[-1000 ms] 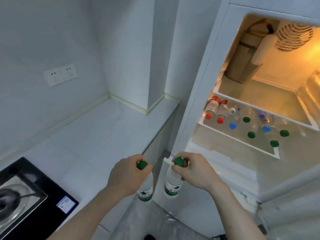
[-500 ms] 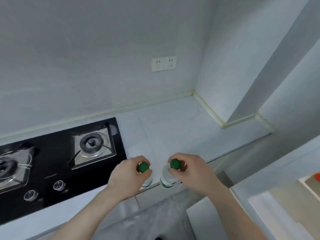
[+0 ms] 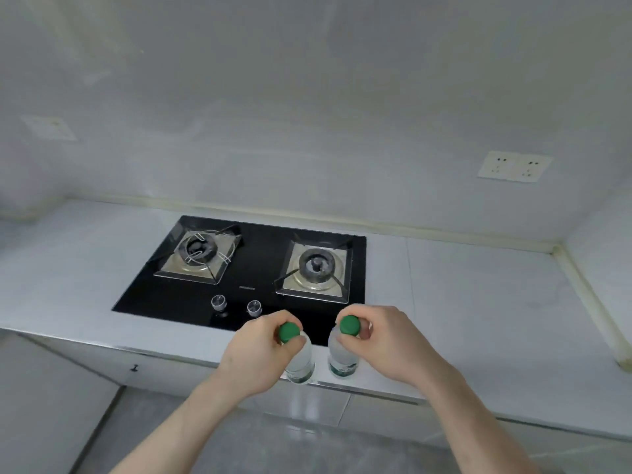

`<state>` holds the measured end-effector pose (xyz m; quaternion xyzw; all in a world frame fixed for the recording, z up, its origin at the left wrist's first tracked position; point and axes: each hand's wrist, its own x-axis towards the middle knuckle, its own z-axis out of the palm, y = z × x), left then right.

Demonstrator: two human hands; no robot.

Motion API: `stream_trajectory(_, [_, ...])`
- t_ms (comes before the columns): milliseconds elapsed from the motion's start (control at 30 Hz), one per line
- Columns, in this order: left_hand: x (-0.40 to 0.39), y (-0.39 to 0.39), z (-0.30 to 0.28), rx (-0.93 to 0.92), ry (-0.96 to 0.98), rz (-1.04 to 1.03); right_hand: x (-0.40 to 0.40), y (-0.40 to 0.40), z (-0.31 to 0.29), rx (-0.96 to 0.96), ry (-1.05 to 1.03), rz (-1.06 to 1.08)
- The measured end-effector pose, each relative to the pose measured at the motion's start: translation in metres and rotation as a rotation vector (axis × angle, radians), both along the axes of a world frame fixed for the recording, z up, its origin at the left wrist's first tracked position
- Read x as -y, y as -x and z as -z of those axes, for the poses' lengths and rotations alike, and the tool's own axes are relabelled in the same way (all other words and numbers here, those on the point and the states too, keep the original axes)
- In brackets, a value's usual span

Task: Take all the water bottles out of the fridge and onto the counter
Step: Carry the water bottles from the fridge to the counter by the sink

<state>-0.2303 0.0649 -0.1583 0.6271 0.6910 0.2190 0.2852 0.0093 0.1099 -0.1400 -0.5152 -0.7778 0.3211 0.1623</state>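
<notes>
The left hand [image 3: 263, 354] and right hand [image 3: 383, 343] each pinch a green-capped bottle by the neck, the left bottle [image 3: 301, 362] and right bottle [image 3: 343, 357] hanging upright side by side over the table's [image 3: 478, 319] near edge, just right of the stove [image 3: 246, 268]. The neck grip likely lets both be lowered straight onto the bare surface.

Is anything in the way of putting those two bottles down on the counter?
Nothing blocks them. The left hand and right hand each hold a bottle by its green cap at the counter's front edge. The stove sits just behind; bare counter lies to the right.
</notes>
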Motion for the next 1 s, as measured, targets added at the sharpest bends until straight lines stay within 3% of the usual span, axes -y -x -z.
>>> stream_trajectory(600, [0.131,0.294,-0.021,-0.026,-0.075,-0.391,0.033,0.327,-0.016,0.026,-0.090,-0.387])
stream_trajectory(1000, [0.183,0.418,-0.023,0.001,-0.127,-0.597,0.042,0.487,-0.032,0.009,-0.068,-0.616])
